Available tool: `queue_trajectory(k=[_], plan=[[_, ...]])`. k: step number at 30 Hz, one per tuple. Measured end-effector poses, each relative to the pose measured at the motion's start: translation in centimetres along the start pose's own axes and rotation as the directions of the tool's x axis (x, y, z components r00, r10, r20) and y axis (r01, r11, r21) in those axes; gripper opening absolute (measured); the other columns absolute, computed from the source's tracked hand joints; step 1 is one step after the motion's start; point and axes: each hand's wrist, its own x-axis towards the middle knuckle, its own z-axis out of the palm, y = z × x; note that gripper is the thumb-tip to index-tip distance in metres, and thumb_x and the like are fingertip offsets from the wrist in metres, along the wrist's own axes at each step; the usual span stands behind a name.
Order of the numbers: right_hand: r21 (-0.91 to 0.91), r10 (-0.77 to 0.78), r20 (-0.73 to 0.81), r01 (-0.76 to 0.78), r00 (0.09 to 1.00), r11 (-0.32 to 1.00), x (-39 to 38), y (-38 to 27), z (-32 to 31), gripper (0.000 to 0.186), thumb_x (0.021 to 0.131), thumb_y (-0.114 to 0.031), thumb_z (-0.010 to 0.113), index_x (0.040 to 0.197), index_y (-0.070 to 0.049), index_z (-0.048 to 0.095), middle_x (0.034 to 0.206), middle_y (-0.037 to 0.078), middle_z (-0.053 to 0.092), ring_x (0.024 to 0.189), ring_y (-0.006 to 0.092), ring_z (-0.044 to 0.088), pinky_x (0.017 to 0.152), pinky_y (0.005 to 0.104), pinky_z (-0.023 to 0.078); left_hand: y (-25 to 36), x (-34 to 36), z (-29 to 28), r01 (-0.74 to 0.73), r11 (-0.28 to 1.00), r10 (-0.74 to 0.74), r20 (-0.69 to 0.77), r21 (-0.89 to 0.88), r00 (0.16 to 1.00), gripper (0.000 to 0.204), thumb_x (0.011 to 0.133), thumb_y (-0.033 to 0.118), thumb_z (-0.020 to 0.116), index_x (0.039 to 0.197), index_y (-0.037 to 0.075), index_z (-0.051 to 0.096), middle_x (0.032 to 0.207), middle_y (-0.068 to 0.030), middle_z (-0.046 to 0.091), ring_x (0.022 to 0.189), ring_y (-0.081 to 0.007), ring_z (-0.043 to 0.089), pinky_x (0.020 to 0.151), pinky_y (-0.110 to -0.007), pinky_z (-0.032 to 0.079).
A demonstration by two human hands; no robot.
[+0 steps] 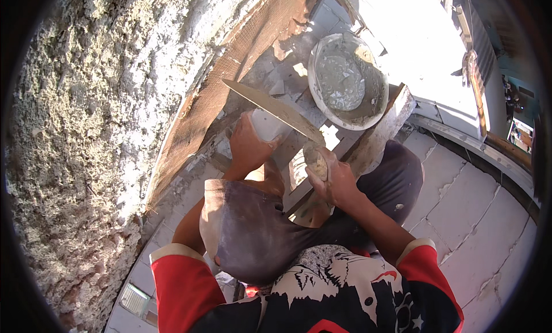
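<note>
My right hand (335, 180) is closed round the mortar-caked handle of a machete-like tool with a long, flat, brownish blade (273, 110). The blade slants up and to the left, its tip beyond my left hand. In my left hand (248, 140) is a pale, flat-faced block piece (268, 126), gripped at its side. The blade passes over the far edge of this piece; whether they touch I cannot tell. Past the blade stands a round basin (315, 91) with wet grey mortar (343, 83) in it, a paler patch in its middle.
A rough, crumbly wall (86, 120) rises on the left, with a strip of brown mesh (198, 111) along its edge. A mortar-smeared plank (382, 131) leans beside the basin. My bent knees flank my hands. Jointed pale blocks (466, 218) lie to the right.
</note>
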Motion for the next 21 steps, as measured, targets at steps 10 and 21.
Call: queue_trajectory(k=[10, 21], plan=[[-0.151, 0.305, 0.224, -0.276, 0.926, 0.949, 0.5, 1.6, -0.9, 0.061, 0.101, -0.034, 0.07, 0.148, -0.004, 0.047, 0.11, 0.029, 0.072, 0.093, 0.05, 0.072, 0.081, 0.0559, 0.058, 0.7, -0.2, 0.2, -0.032, 0.999, 0.032, -0.001, -0.016, 0.999, 0.087, 0.07, 0.039, 0.095, 0.136, 0.006, 0.05, 0.124, -0.0218, 0.067, 0.117, -0.0435, 0.065, 0.1, -0.053, 0.051], [-0.162, 0.264, 0.243, -0.229, 0.933, 0.96, 2.0, 1.4, -2.4, 0.066, 0.1, -0.037, 0.07, 0.151, -0.003, 0.044, 0.089, 0.03, 0.073, 0.085, 0.0516, 0.071, 0.079, 0.0579, 0.056, 0.1, -0.8, 0.6, -0.115, 0.993, 0.116, -0.03, 0.027, 0.993, 0.084, 0.072, 0.037, 0.093, 0.136, 0.007, 0.049, 0.122, -0.0214, 0.067, 0.116, -0.0433, 0.066, 0.1, -0.055, 0.051]])
